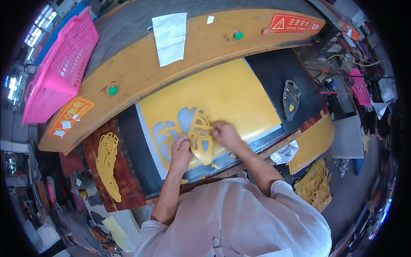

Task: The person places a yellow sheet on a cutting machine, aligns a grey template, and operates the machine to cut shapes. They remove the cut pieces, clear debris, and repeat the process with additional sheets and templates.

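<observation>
A yellow cut-out shoe-upper piece (202, 147) with several openings is held up over a large yellow sheet (222, 92). My left hand (180, 150) grips its left edge between thumb and fingers. At its right edge is my right hand (225, 134), fingers drawn together and a little blurred; whatever they pinch is too small to make out. Beside the piece, shaped holes in the sheet show a pale layer (186, 118) underneath. Small yellow scraps (215, 165) lie along the near edge. A dark metal cutting die (291, 100) rests on the black board to the right.
A stack of yellow cut pieces (108, 165) lies on the reddish board at left. The orange-brown press beam (205, 38), with green buttons, spans the far side. A pink basket (64, 64) stands far left. Yellow offcuts (314, 184) are piled low on the right.
</observation>
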A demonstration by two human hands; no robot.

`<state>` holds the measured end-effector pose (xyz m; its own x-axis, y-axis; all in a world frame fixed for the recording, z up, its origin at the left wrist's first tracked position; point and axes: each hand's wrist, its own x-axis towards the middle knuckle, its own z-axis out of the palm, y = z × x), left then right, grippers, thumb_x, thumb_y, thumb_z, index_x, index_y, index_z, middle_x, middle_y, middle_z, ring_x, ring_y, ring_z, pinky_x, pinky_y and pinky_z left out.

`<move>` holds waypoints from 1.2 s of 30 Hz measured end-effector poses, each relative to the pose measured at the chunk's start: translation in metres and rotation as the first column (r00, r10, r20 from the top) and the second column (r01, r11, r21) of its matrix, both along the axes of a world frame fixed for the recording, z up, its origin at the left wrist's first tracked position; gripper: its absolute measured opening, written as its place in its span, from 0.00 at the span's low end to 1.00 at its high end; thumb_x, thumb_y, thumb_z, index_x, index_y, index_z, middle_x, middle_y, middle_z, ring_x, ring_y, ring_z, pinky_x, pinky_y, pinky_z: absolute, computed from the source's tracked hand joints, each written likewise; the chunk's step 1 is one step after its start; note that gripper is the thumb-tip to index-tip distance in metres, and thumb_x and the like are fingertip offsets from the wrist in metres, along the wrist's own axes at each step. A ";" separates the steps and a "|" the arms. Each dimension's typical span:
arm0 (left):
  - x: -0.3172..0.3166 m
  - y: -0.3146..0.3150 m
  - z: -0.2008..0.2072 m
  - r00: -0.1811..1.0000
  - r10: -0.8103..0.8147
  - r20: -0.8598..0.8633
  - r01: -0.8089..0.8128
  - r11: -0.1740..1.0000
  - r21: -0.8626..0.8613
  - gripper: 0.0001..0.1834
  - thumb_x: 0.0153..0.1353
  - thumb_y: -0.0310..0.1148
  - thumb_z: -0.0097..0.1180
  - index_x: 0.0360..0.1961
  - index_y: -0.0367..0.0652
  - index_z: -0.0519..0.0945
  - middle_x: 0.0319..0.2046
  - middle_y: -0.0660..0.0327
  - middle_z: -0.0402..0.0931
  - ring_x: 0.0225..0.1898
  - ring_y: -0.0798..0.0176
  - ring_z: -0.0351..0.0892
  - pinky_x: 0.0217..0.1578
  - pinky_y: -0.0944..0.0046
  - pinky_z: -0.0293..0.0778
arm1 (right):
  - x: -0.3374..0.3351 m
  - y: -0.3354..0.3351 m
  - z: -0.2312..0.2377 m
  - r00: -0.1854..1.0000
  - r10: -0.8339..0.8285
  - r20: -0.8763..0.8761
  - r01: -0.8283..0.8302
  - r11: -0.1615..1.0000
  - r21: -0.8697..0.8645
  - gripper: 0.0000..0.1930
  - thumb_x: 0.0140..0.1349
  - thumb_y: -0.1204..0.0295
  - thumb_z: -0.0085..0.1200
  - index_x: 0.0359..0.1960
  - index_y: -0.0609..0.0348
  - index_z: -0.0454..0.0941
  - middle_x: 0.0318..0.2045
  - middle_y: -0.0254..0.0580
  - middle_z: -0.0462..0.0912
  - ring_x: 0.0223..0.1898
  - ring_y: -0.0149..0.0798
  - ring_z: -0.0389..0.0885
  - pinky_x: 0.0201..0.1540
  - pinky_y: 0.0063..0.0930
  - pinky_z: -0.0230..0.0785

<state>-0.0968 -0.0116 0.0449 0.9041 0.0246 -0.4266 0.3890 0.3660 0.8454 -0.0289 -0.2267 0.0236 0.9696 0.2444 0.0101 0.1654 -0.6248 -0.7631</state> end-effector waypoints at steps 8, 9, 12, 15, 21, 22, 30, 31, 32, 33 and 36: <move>-0.032 0.043 0.029 0.985 0.135 -0.109 -0.125 0.988 0.092 0.14 0.82 0.34 0.45 0.54 0.39 0.80 0.37 0.61 0.79 0.38 0.65 0.81 0.36 0.62 0.85 | 0.011 -0.076 -0.030 0.989 0.024 -0.146 -0.019 0.999 0.030 0.10 0.69 0.68 0.57 0.40 0.61 0.87 0.29 0.48 0.86 0.32 0.40 0.84 0.41 0.35 0.78; -0.038 0.050 0.032 0.988 0.142 -0.066 -0.129 0.977 0.167 0.13 0.82 0.35 0.48 0.54 0.38 0.80 0.39 0.61 0.80 0.39 0.66 0.81 0.41 0.61 0.85 | 0.005 -0.073 -0.039 0.988 -0.088 -0.125 0.104 0.987 0.122 0.08 0.69 0.71 0.57 0.40 0.62 0.86 0.29 0.46 0.85 0.31 0.36 0.82 0.40 0.32 0.78; -0.051 0.087 0.051 0.999 -0.052 0.015 0.033 0.818 0.574 0.13 0.80 0.35 0.57 0.54 0.36 0.81 0.44 0.63 0.82 0.47 0.68 0.81 0.51 0.64 0.81 | 0.000 -0.071 -0.061 0.965 -0.215 -0.154 0.254 0.910 0.326 0.11 0.73 0.73 0.59 0.48 0.67 0.88 0.36 0.36 0.89 0.38 0.29 0.84 0.45 0.27 0.78; -0.063 0.124 0.077 0.992 0.044 0.116 -0.107 0.786 0.610 0.11 0.80 0.34 0.58 0.52 0.36 0.82 0.41 0.66 0.82 0.45 0.72 0.79 0.48 0.67 0.78 | 0.001 -0.070 -0.072 0.971 -0.239 0.000 0.227 0.923 0.312 0.11 0.73 0.72 0.60 0.49 0.67 0.88 0.38 0.38 0.90 0.39 0.28 0.84 0.47 0.25 0.78; -0.046 0.263 0.088 0.833 0.189 0.520 -0.547 0.430 0.718 0.11 0.80 0.34 0.57 0.53 0.37 0.83 0.42 0.63 0.83 0.44 0.70 0.80 0.49 0.66 0.78 | 0.006 -0.074 -0.068 0.969 -0.243 -0.051 0.247 0.920 0.305 0.12 0.72 0.72 0.60 0.48 0.70 0.88 0.39 0.41 0.91 0.40 0.29 0.85 0.46 0.26 0.78; -0.041 0.293 0.080 0.773 0.204 0.601 -0.609 0.502 0.614 0.11 0.80 0.32 0.57 0.54 0.37 0.83 0.42 0.62 0.83 0.45 0.70 0.80 0.50 0.65 0.78 | 0.007 -0.074 -0.069 0.978 -0.207 0.006 0.194 0.927 0.320 0.12 0.72 0.72 0.61 0.47 0.69 0.88 0.38 0.41 0.91 0.39 0.29 0.85 0.46 0.27 0.78; -0.054 0.349 0.009 0.958 0.156 0.241 -0.213 -0.181 0.960 0.35 0.74 0.39 0.59 0.77 0.35 0.65 0.67 0.34 0.73 0.69 0.32 0.72 0.70 0.43 0.69 | 0.003 -0.070 -0.068 0.961 -0.271 0.057 0.251 0.941 0.226 0.09 0.68 0.69 0.61 0.43 0.57 0.91 0.35 0.47 0.92 0.36 0.38 0.91 0.44 0.33 0.82; -0.047 0.317 0.001 0.944 0.034 0.329 -0.328 -0.051 0.943 0.31 0.74 0.36 0.58 0.74 0.33 0.70 0.65 0.34 0.76 0.68 0.32 0.73 0.70 0.44 0.69 | 0.001 -0.069 -0.064 0.959 -0.284 0.006 0.274 0.932 0.239 0.09 0.68 0.69 0.61 0.43 0.57 0.91 0.35 0.46 0.92 0.36 0.38 0.90 0.44 0.32 0.82; -0.045 0.276 -0.008 0.917 -0.022 0.398 -0.393 0.113 0.912 0.27 0.74 0.33 0.57 0.71 0.32 0.74 0.65 0.36 0.76 0.67 0.34 0.75 0.70 0.46 0.69 | -0.001 -0.068 -0.060 0.964 -0.267 -0.016 0.262 0.932 0.253 0.09 0.68 0.70 0.61 0.43 0.58 0.91 0.34 0.46 0.92 0.36 0.37 0.90 0.43 0.32 0.82; -0.041 0.231 -0.016 0.903 -0.072 0.424 -0.404 0.191 0.894 0.25 0.74 0.31 0.57 0.69 0.32 0.76 0.65 0.39 0.77 0.66 0.36 0.77 0.70 0.47 0.70 | -0.002 -0.065 -0.056 0.961 -0.272 -0.047 0.275 0.925 0.263 0.09 0.68 0.69 0.61 0.43 0.58 0.91 0.34 0.46 0.92 0.36 0.37 0.90 0.43 0.31 0.82; -0.036 0.098 -0.031 0.903 -0.247 0.351 -0.272 0.301 0.914 0.24 0.71 0.31 0.61 0.66 0.36 0.78 0.67 0.41 0.75 0.69 0.37 0.74 0.71 0.46 0.68 | -0.004 -0.063 -0.047 0.960 -0.280 -0.030 0.279 0.931 0.234 0.10 0.68 0.66 0.61 0.43 0.55 0.91 0.37 0.46 0.92 0.38 0.41 0.91 0.46 0.32 0.82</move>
<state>-0.1330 0.0862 0.0144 0.9514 0.1771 0.2521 -0.0282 -0.7647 0.6438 -0.0330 -0.2892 -0.0235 0.9982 -0.0457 0.0382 0.0135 -0.4504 -0.8927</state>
